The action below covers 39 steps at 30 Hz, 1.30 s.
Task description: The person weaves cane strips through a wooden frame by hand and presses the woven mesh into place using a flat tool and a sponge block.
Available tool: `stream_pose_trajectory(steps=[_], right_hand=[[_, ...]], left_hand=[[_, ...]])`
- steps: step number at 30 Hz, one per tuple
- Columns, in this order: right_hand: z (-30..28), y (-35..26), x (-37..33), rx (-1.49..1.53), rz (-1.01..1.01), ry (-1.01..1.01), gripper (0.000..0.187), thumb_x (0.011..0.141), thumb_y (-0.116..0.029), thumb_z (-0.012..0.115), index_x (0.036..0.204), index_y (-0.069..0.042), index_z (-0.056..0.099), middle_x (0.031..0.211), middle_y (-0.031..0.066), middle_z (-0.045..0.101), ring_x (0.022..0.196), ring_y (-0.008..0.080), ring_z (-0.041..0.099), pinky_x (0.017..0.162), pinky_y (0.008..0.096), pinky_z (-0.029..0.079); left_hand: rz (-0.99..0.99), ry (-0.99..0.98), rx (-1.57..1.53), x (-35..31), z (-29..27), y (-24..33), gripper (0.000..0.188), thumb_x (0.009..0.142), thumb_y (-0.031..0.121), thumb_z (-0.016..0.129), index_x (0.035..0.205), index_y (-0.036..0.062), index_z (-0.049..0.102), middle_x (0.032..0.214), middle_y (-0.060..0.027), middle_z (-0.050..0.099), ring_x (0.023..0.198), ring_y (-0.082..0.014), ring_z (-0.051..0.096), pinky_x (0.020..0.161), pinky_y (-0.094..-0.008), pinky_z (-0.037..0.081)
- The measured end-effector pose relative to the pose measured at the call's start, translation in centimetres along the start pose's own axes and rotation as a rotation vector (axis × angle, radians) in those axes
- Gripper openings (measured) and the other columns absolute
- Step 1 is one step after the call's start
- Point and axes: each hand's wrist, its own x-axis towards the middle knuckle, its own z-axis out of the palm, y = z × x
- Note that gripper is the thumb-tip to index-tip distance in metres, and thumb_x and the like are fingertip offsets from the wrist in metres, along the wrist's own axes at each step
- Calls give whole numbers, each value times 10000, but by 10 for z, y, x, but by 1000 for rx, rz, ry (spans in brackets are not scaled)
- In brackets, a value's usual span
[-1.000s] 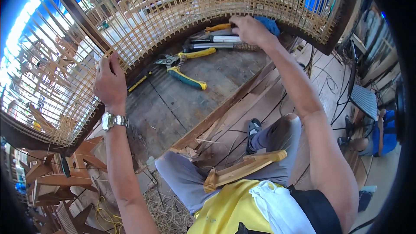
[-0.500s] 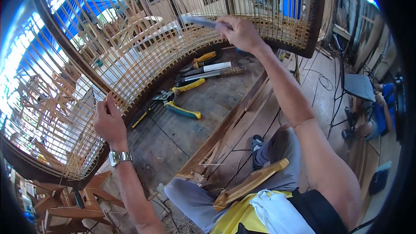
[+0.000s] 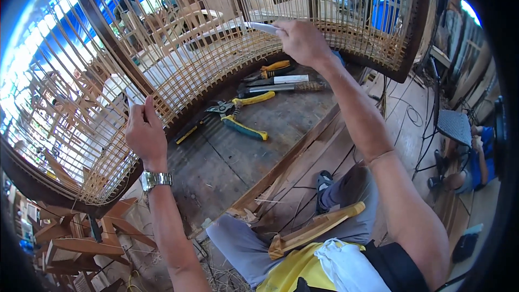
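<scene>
Weaving a rattan frame (image 3: 227, 70) over the bench (image 3: 243, 157)
Right hand (image 3: 303, 40) fingers clamped on a tool (image 3: 262, 27), perhaps a blade; left hand (image 3: 145, 132) fingers pinch a strip (image 3: 131, 94).

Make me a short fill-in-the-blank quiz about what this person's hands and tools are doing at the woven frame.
1. The right hand holds a pale flat strip against the woven ____ frame.
2. The left hand wears a metal ____ on its wrist.
3. The pliers on the wooden workbench have yellow and ____ handles.

Missing words: rattan; watch; green
</scene>
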Motion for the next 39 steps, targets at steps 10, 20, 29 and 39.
stream_pose_trajectory(steps=[10,20,29,39], right_hand=[[9,-16,-21,59,-154,112,302,1065,-189,611,1319,-62,716,815,106,735,587,135,626,513,333,493],[-10,-29,-15,206,2,46,290,1057,-169,626,1290,-30,729,797,128,724,578,153,607,538,346,483],[1,-51,-30,276,-20,31,274,1042,-143,612,1265,-33,727,962,174,767,778,298,736,709,425,586],[14,-54,-44,233,-80,237,264,1033,-120,608,1253,-9,702,1016,199,745,854,385,726,737,468,572]], left_hand=[[-49,-10,4,6,-4,0,414,1020,353,724,755,59,605,618,-70,599,513,-246,545,528,-402,411],[-95,-8,-109,4,-5,-3,394,1021,366,734,810,42,660,602,-33,620,519,-100,482,514,-316,381],[-88,-5,-89,6,-5,-3,392,1015,343,733,774,61,607,620,-75,627,512,-233,581,513,-373,419],[-68,29,-74,4,-1,-6,370,1010,337,743,795,55,641,616,-71,628,504,-217,554,521,-370,423]])
